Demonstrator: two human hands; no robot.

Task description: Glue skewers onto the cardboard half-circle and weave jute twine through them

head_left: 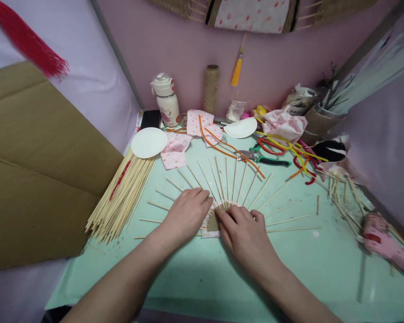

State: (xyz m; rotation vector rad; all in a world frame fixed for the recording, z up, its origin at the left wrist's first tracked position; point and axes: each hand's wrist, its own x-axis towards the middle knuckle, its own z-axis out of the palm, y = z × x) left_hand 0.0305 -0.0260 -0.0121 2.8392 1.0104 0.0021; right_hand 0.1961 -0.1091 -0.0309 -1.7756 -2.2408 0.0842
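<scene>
You have a pale mint-green worktop (289, 278). The fan (212, 224) before you shows straw-coloured sticks (234, 179), a brown centre and a white edging with pink spots. Left of the fan, your straw-coloured bundle (138, 179) carries a red strip (120, 180). Beyond the fan you see a cream bottle (168, 105) with pink print, a tan twine roll (211, 89) and green-and-black pliers (272, 160).

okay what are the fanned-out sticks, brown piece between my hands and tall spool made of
Fanned-out sticks: probably bamboo or wood, judging by their pale straw colour and apparently unvarnished finish. Brown piece: likely cardboard, flat, matte and plain. Tall spool: wound with what looks like jute twine, coarse and dull, its turns visible.
</scene>
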